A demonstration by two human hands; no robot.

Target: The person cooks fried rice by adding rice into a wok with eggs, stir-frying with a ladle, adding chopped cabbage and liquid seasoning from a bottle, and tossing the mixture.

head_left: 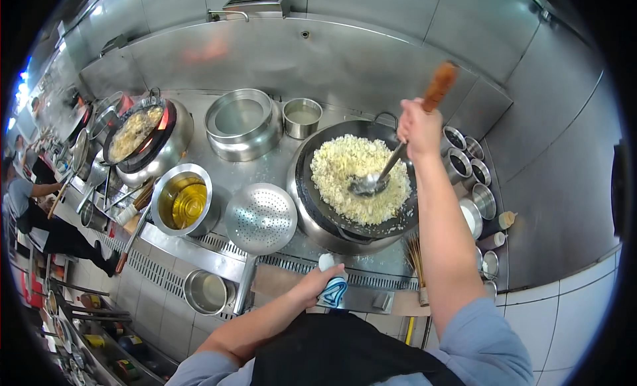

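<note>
My right hand [419,130] grips a ladle [395,159] by its shaft, just below the wooden end of the handle. The ladle's metal bowl rests in a mound of rice with yellow bits, like egg fried rice [338,164]. That rice fills much of a black wok [312,199] seated on a round steel burner. Below the wok's near side, my left hand [318,284] is closed round a folded blue and white cloth [334,292], apart from the wok. A white end of the cloth pokes out above the fingers.
Left of the wok are a perforated strainer [261,217], a pot of yellow oil [159,210] and a lidded steel pot [265,140]. Seasoning tins [458,164] and squeeze bottles [494,240] line the right wall. A bamboo brush [416,263] stands at the front edge. Another person [60,217] works far left.
</note>
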